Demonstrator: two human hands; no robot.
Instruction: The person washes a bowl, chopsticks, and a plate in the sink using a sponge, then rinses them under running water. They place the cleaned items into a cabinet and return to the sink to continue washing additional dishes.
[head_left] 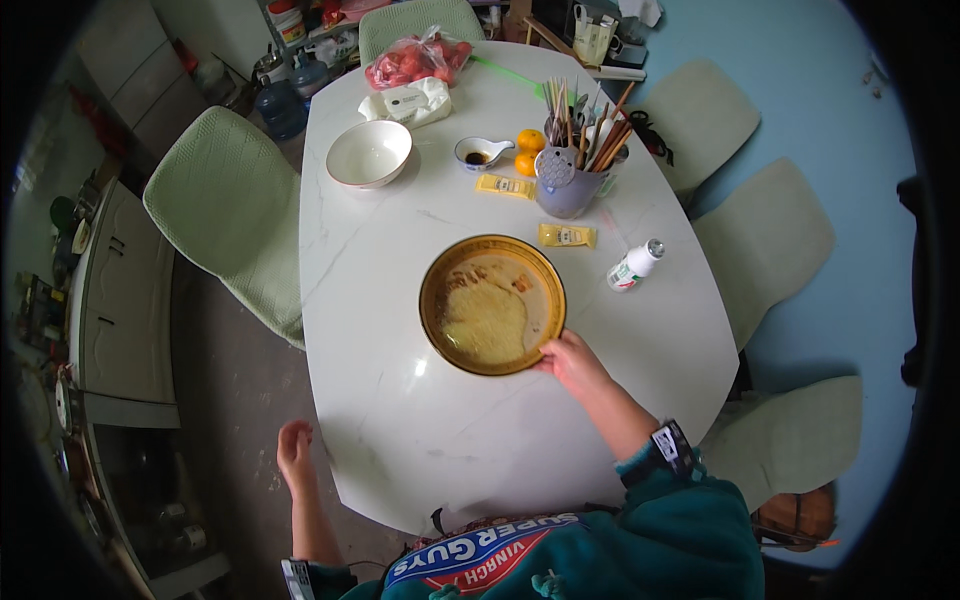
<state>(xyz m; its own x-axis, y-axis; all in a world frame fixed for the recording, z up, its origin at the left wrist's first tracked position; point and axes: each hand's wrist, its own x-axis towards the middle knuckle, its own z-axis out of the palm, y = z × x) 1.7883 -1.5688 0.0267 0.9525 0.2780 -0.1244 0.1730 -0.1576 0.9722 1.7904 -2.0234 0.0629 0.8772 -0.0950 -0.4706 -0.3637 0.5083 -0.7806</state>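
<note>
A brown round dish (455, 262) with yellowish leftover food and sauce in it sits in the middle of the white marble table (400, 430). My right hand (570, 362) grips the dish's near right rim. My left hand (294, 450) hangs off the table's left edge, fingers apart, holding nothing.
Farther back stand a white bowl (368, 153), a small sauce dish (480, 153), two oranges (527, 150), a grey utensil holder (572, 180), two yellow sachets (567, 235), a small white bottle (634, 265) and a bag of red food (417, 60). Green chairs (235, 215) ring the table.
</note>
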